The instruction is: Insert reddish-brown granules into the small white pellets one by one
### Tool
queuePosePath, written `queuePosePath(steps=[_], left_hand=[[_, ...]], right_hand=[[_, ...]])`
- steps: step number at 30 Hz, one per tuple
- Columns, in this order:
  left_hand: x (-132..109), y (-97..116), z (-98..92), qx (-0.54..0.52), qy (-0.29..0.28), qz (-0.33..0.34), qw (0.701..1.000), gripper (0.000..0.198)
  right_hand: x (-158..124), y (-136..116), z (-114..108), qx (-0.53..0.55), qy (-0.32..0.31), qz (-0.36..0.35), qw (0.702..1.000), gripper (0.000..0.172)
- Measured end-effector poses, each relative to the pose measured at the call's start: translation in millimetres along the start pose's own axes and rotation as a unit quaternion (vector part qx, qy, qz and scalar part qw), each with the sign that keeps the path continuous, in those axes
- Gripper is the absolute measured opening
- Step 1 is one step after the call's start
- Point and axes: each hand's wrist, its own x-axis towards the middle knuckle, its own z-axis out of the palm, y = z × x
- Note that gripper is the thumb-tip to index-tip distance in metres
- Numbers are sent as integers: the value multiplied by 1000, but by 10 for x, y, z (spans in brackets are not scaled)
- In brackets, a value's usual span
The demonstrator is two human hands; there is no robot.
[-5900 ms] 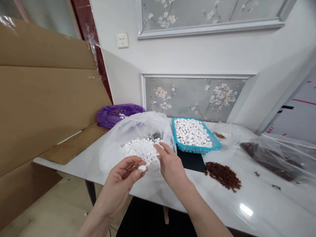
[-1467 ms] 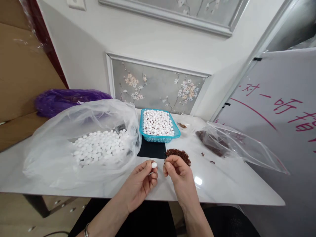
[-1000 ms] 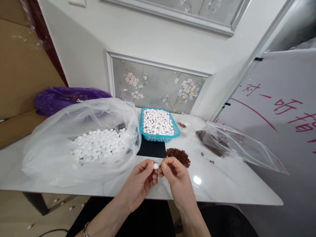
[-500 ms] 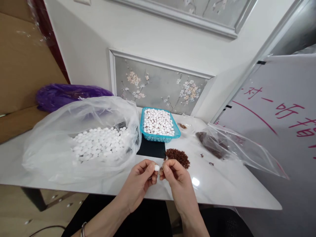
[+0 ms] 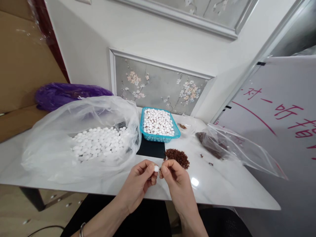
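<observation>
Just above the table's front edge, my left hand (image 5: 141,179) pinches a small white rounded piece (image 5: 156,168) between thumb and forefinger. Facing it, with fingertips almost touching the piece, my right hand (image 5: 178,179) is closed in a pinch on what looks like a small brown piece (image 5: 160,172), mostly hidden by the fingers. Right behind the right hand lies a heap of small reddish-brown pieces (image 5: 178,157). A blue plastic basket (image 5: 148,135) farther back is full of white rounded pieces with brown bits among them. On the left, a clear plastic bag (image 5: 49,149) holds many loose white pieces.
A black flat pad (image 5: 151,148) lies partly under the basket. To the right is a zip bag (image 5: 237,153) with brown contents, near a few stray brown bits (image 5: 210,164). A purple bag (image 5: 71,93) sits behind the clear one. A whiteboard (image 5: 283,138) stands at right.
The white piece has turned slightly in my left fingers. My right fingertips have shifted a little, and the brown piece shows less than before.
</observation>
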Motion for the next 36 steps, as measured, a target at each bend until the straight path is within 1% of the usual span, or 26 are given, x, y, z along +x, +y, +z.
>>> queuePosePath(steps=[4, 19, 23, 28, 36], left_hand=[[-2, 10, 2, -5, 4, -3, 1000, 21], [-3, -1, -15, -3, 10, -3, 1000, 21], [-7, 2, -10, -6, 10, -2, 1000, 21], [-8, 2, -13, -12, 10, 0, 1000, 21], [15, 6, -11, 7, 10, 2, 1000, 20]], right_hand=[[2, -14, 10, -11, 3, -7, 1000, 19], [17, 16, 62, 6, 10, 3, 1000, 19], [18, 10, 93, 33, 3, 10, 999, 17], [31, 49, 115, 101, 3, 35, 994, 10], [92, 119, 75, 144, -23, 63, 987, 13]])
